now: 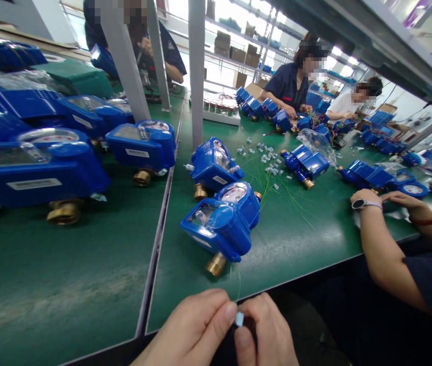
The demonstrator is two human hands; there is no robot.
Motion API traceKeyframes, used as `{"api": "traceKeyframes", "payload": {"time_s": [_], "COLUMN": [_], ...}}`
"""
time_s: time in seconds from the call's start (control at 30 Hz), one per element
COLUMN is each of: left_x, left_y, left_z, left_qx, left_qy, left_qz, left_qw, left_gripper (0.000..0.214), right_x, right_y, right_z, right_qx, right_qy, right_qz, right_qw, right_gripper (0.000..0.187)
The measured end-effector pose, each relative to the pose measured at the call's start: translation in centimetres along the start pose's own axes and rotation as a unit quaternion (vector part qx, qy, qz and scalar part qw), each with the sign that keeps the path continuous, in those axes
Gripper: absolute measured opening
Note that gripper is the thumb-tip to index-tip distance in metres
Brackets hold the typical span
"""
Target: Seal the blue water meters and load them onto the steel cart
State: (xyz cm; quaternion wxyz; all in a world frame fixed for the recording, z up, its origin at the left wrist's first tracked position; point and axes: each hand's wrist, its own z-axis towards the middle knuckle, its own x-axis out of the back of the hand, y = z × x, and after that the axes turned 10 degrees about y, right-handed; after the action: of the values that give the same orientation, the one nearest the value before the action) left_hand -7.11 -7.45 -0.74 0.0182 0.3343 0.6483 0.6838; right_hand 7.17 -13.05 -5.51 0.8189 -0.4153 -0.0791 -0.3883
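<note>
Your left hand (197, 325) and right hand (268, 328) together pinch a small pale-blue tag (239, 319), thin green wire (240, 284) rising from it toward the nearest blue meter (226, 219).

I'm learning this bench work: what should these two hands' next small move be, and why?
Probably drawing the thin green wire tighter at the small light-blue piece: the wire curves loosely between the nearest blue meter and the piece, which sits between the left hand and right hand. Whether it is threaded, I can't tell.
</note>
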Motion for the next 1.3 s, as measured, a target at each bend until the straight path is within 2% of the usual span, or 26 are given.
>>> {"api": "traceKeyframes", "payload": {"time_s": [0.07,0.1,0.13,0.2,0.27,0.3,0.33,0.37,0.4,0.47,0.53,0.57,0.63,0.67,0.73,0.8,0.83,0.9,0.97,1.03,1.13,1.17,1.2,1.23,1.27,1.3], "left_x": [-0.2,-0.3,-0.4,-0.5,-0.5,-0.4,-0.4,-0.3,-0.3,-0.2,-0.3,-0.3,-0.3,-0.3,-0.2,-0.1,0.0,0.0,0.0,-0.1,-0.2,-0.2,-0.2,-0.2,-0.1,0.0], "left_y": [0.0,0.0,-0.1,-0.2,-0.3,-0.3,-0.4,-0.4,-0.4,-0.4,-0.4,-0.4,-0.3,-0.4,-0.5,-0.6,-0.7,-0.8,-0.8,-0.8,-0.6,-0.5,-0.4,-0.4,-0.3,-0.3], "left_z": [0.2,0.3,0.3,0.3,0.2,0.2,0.2,0.3,0.4,0.7,1.0,1.0,1.1,1.0,1.0,1.1,1.2,1.4,1.5,1.6,1.7,1.8,1.9,1.9,2.0,2.1], "left_qx": [0.015,0.018,0.017,0.006,-0.007,-0.01,-0.008,-0.003,0.005,0.023,0.034,0.036,0.034,0.031,0.023,0.016,0.015,0.019,0.03,0.043,0.051,0.051,0.05,0.047,0.044,0.04], "left_qy": [-0.008,-0.012,-0.014,-0.002,0.007,0.008,0.009,0.008,0.006,0.005,0.009,0.01,0.011,0.011,0.011,0.012,0.014,0.018,0.017,0.01,0.008,0.01,0.014,0.017,0.019,0.021], "left_qz": [-0.007,-0.009,-0.01,-0.005,0.006,0.01,0.009,0.003,-0.008,-0.029,-0.041,-0.045,-0.048,-0.046,-0.029,-0.013,-0.013,-0.029,-0.052,-0.071,-0.076,-0.071,-0.063,-0.054,-0.044,-0.038], "left_qw": [1.0,1.0,1.0,1.0,1.0,1.0,1.0,1.0,1.0,0.999,0.999,0.998,0.998,0.998,0.999,1.0,1.0,0.999,0.998,0.997,0.996,0.996,0.997,0.997,0.998,0.998], "left_gripper": [0.038,0.038,0.036,0.032,0.031,0.031,0.032,0.033,0.034,0.039,0.042,0.043,0.041,0.039,0.037,0.035,0.035,0.036,0.039,0.04,0.041,0.041,0.041,0.041,0.041,0.04], "right_x": [0.1,0.2,0.3,0.5,0.5,0.4,0.3,0.2,0.1,-0.1,-0.1,0.0,0.1,0.0,-0.1,-0.4,-0.5,-0.6,-0.5,-0.2,0.1,0.0,0.0,-0.1,-0.3,-0.4], "right_y": [0.3,0.4,0.6,0.8,0.7,0.6,0.5,0.4,0.3,0.2,0.4,0.6,0.9,1.0,1.0,0.8,0.7,0.6,0.7,1.0,1.5,1.5,1.5,1.3,1.2,1.0], "right_z": [0.7,1.0,1.1,1.1,0.7,0.5,0.4,0.3,0.3,0.7,1.5,1.8,2.3,2.4,2.4,2.1,2.0,2.0,2.2,2.5,3.0,3.2,3.3,3.3,3.3,3.3], "right_qx": [0.141,0.165,0.152,0.034,-0.133,-0.186,-0.205,-0.186,-0.132,0.03,0.158,0.19,0.192,0.161,0.061,-0.045,-0.074,-0.036,0.074,0.18,0.23,0.205,0.145,0.051,-0.063,-0.167], "right_qy": [0.047,0.053,0.045,-0.045,-0.158,-0.189,-0.184,-0.145,-0.086,0.009,0.029,0.019,-0.003,-0.013,-0.036,-0.056,-0.061,-0.046,-0.012,0.012,-0.002,-0.015,-0.039,-0.074,-0.116,-0.154], "right_qz": [-0.065,-0.077,-0.071,0.001,0.095,0.12,0.118,0.089,0.043,-0.044,-0.091,-0.094,-0.073,-0.052,0.003,0.044,0.053,0.032,-0.027,-0.095,-0.121,-0.093,-0.044,0.022,0.092,0.148], "right_qw": [0.987,0.982,0.985,0.998,0.974,0.957,0.954,0.968,0.987,0.999,0.983,0.977,0.979,0.985,0.998,0.996,0.994,0.998,0.997,0.979,0.966,0.974,0.988,0.996,0.987,0.963], "right_gripper": [0.021,0.02,0.02,0.027,0.037,0.04,0.04,0.038,0.033,0.022,0.018,0.017,0.017,0.019,0.023,0.024,0.023,0.021,0.018,0.019,0.016,0.017,0.021,0.025,0.03,0.034]}}
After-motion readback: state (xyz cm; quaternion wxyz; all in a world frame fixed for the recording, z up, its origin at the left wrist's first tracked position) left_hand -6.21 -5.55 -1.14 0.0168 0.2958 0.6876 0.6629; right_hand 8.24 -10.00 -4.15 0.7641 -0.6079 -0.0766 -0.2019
